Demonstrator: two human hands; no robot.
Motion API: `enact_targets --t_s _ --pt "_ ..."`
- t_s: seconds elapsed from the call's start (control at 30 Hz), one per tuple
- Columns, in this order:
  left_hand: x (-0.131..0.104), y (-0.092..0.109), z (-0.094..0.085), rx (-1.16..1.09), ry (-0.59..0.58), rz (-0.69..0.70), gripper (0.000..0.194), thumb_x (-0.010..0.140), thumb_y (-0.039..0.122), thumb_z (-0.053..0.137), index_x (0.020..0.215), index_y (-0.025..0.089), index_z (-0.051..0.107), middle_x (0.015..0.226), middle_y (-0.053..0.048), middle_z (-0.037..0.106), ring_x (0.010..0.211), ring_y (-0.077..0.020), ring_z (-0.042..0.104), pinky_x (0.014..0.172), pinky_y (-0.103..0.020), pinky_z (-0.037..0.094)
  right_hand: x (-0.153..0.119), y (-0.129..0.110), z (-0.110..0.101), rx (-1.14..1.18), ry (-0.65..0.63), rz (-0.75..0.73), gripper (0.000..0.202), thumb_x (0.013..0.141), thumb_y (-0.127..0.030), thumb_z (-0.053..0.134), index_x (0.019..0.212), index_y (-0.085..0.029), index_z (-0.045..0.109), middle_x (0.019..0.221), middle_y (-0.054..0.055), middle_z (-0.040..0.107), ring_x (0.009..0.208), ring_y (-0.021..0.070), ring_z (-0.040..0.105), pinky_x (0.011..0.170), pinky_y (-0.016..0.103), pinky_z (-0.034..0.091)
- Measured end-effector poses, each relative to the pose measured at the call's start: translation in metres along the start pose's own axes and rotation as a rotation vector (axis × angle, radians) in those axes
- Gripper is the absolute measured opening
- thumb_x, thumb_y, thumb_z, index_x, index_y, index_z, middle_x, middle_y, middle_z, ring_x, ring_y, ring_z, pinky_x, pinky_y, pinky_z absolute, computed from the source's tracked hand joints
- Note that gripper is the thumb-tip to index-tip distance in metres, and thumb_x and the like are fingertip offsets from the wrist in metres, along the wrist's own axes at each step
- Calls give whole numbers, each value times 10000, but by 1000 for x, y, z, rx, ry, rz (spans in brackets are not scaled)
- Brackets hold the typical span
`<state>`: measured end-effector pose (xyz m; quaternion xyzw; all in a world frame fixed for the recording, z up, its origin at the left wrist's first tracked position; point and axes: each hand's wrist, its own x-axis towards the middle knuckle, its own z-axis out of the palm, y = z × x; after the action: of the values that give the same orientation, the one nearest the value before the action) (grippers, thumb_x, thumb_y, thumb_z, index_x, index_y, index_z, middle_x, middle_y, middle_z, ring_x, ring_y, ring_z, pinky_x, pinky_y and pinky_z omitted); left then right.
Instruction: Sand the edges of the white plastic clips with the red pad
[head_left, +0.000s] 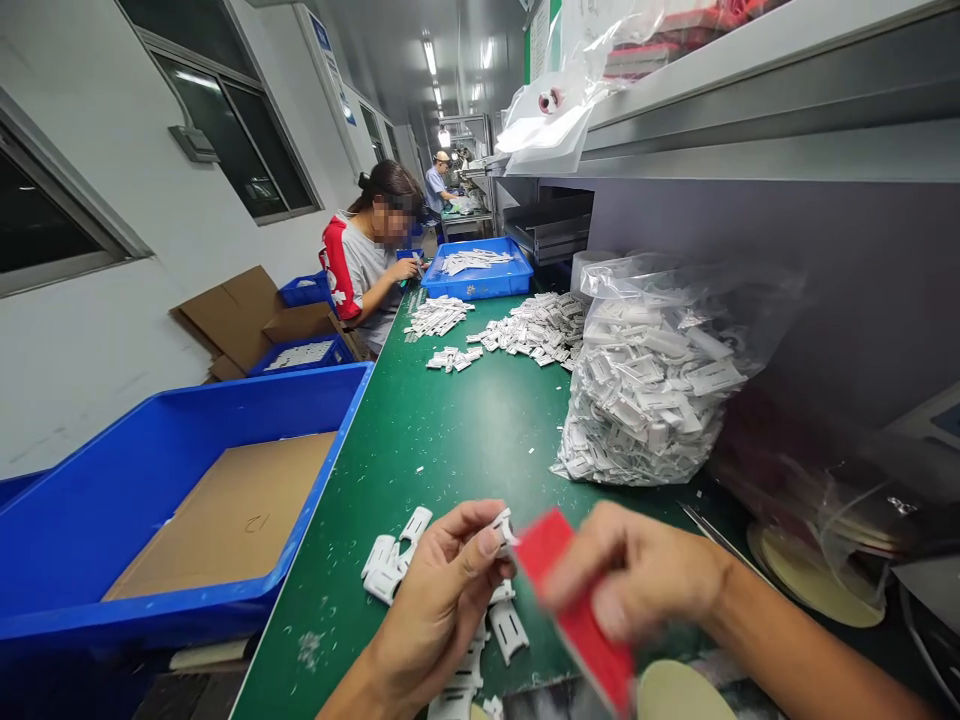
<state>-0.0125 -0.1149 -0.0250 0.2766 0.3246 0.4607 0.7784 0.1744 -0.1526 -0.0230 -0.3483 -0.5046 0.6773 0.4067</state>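
Pinched between the thumb and fingers of my left hand (457,575) is a small white plastic part (504,533). My right hand (630,570), blurred, grips a flat red block (581,620) whose upper left corner is at or close to that part; whether they touch is unclear. Several loose white pieces (509,630) lie beneath and beside my left hand, and a small group of white pieces (385,568) sits to its left on the green table (480,430). Pale round discs (682,693) are near the bottom edge, below my right hand.
A clear bag of white parts (645,400) stands right of centre. Behind it are white piles (536,328) and a blue tray (478,290). A large blue bin (180,400) adjoins the table's left edge. A person (367,260) sits farther along; a shelf (750,100) overhangs the right side.
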Motion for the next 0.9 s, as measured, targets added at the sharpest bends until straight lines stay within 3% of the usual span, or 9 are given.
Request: enact_targets --t_s 0.1,0.3,0.33,0.43,0.47,0.6,0.8,0.9 --pt "-3 1 2 19 -50 -40 231 724 218 846 910 165 721 798 -28 718 697 -97 643 693 -202 510 20 -9 -1 -67 71 -18 505 822 -482 710 1238 -196 696 640 -12 618 561 110 541 537 236 413" --pt "-3 0 2 67 -80 -55 197 750 208 827 885 154 694 783 -26 709 696 -89 636 694 -191 494 45 -21 -28 -103 306 -48 365 857 -426 691 1144 -205 740 708 5 657 639 105 560 556 218 386" --pt "-3 0 2 66 -71 -52 188 745 203 829 865 153 693 769 -17 704 685 -83 629 689 -186 491 45 -22 -31 -65 276 -45 371 852 -436 695 1141 -208 741 698 1 657 615 97 552 541 214 372" --pt "-1 -1 0 70 -96 -56 217 734 223 839 880 152 695 798 -30 712 703 -95 630 699 -199 494 42 -23 -34 -9 6 -17 407 822 -458 720 1125 -188 749 682 7 667 565 98 559 533 226 381" --pt "-1 0 -1 79 -102 -62 217 734 226 839 878 150 696 805 -34 713 707 -96 630 701 -200 494 41 -24 -33 -41 -3 -27 396 827 -444 718 1115 -176 753 681 9 667 578 103 568 552 232 395" --pt "0 1 -2 97 -85 -74 169 746 203 829 845 153 701 772 -9 695 684 -72 618 689 -173 487 45 -24 -30 -157 296 -76 355 894 -387 652 1166 -171 725 679 -8 632 638 95 544 574 216 368" --pt "-1 3 -2 31 -97 -61 175 764 198 814 896 175 701 800 -9 704 712 -87 642 728 -203 520 48 -19 -27 -120 252 -13 330 929 -366 617 1196 -195 709 676 -6 625 615 75 527 529 185 299" --pt "0 4 -3 -2 -113 -65 218 791 176 785 993 194 705 797 3 692 689 -81 642 712 -199 525 45 -19 -24 20 257 -24 304 922 -333 642 1207 -246 701 829 8 657 660 62 568 517 160 300"
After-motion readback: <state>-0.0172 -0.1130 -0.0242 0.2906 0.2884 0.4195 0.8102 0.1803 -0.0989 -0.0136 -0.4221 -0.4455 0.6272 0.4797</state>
